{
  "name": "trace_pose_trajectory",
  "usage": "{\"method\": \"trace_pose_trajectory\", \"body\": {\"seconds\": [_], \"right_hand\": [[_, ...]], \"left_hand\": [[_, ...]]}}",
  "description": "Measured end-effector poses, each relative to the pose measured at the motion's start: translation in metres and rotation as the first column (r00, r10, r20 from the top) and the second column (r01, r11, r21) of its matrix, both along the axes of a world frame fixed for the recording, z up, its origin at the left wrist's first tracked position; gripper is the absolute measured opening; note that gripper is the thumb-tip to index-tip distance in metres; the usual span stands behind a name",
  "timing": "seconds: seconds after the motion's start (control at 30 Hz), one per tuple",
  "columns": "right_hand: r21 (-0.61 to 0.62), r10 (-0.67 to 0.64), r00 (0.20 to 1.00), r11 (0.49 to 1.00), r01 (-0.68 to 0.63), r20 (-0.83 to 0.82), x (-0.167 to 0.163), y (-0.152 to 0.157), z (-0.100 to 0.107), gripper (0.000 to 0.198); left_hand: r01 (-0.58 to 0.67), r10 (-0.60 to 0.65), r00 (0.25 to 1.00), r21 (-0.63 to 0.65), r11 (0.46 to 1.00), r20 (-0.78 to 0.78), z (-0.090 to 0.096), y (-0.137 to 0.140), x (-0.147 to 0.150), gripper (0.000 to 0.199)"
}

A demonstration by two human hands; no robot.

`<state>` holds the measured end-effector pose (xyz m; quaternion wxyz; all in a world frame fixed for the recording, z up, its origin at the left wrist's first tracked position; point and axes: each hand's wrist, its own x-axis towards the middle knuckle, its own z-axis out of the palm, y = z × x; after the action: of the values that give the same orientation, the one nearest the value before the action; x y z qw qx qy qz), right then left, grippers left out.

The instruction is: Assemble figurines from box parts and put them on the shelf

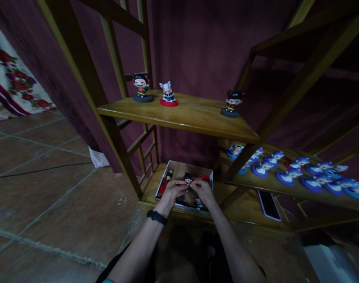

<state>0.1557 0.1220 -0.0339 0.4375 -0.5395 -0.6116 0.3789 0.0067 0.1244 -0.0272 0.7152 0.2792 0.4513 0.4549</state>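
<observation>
Both of my hands meet over an open cardboard box (184,165) on the low shelf. Between them is a small black-haired figurine (188,178) with a dark base. My left hand (177,189) pinches it from the left, a dark band round that wrist. From the other side, the fingers of my right hand (203,190) close on the same figurine. Inside the box, another dark-haired figurine (169,175) lies at the left, by a red piece (164,186). A pale-and-dark figurine (199,203) lies near the front edge, partly under my right arm.
On the upper shelf (194,112) stand a black-haired figurine (141,85), a pale-haired figurine (167,93) on a red base, and another black-haired one (233,103). Several blue-and-white figurines (290,175) fill the right shelf. A phone (269,205) lies below them. Wooden posts (241,161) frame the box.
</observation>
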Motion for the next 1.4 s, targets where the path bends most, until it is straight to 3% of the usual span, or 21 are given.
{"method": "trace_pose_trajectory", "body": {"seconds": [0.37, 0.67, 0.83, 0.97, 1.03, 1.17, 1.3, 1.4], "right_hand": [[0.098, -0.044, 0.979, 0.995, 0.025, 0.201, -0.001, -0.003, 0.007, 0.014], [0.114, -0.063, 0.978, 0.993, 0.041, 0.197, -0.003, -0.006, 0.009, 0.014], [0.073, -0.072, 0.997, 0.995, 0.069, 0.039, -0.004, -0.001, 0.0, 0.015], [-0.047, -0.16, 0.97, 0.987, 0.154, -0.184, -0.009, -0.003, -0.005, 0.018], [-0.153, -0.217, 0.922, 0.973, 0.175, -0.32, -0.014, -0.005, -0.005, 0.02], [-0.319, -0.268, 0.788, 0.943, 0.096, -0.554, -0.022, -0.01, -0.002, 0.021], [-0.329, -0.266, 0.671, 0.944, 0.035, -0.692, -0.023, -0.012, 0.001, 0.018], [-0.33, -0.265, 0.622, 0.944, 0.011, -0.737, -0.021, -0.013, 0.004, 0.019]], "left_hand": [[-0.018, 0.018, 1.0, -0.016, 1.0, -0.006, 0.007, -0.001, 0.003, 0.028], [-0.056, 0.056, 0.998, -0.027, 0.998, 0.031, 0.005, -0.005, 0.005, 0.022], [-0.087, 0.088, 0.994, -0.019, 0.996, 0.058, 0.008, -0.003, 0.005, 0.019], [-0.127, 0.127, 0.99, -0.008, 0.992, 0.059, 0.008, -0.002, 0.005, 0.015], [-0.143, 0.143, 0.988, -0.003, 0.99, 0.052, 0.007, -0.002, 0.006, 0.012], [-0.161, 0.159, 0.987, 0.055, 0.985, 0.029, 0.005, -0.001, 0.01, 0.016], [-0.189, 0.19, 0.982, 0.079, 0.979, 0.003, 0.007, -0.001, 0.012, 0.027], [-0.132, 0.132, 0.991, 0.043, 0.99, -0.011, 0.01, 0.0, 0.009, 0.024]]}}
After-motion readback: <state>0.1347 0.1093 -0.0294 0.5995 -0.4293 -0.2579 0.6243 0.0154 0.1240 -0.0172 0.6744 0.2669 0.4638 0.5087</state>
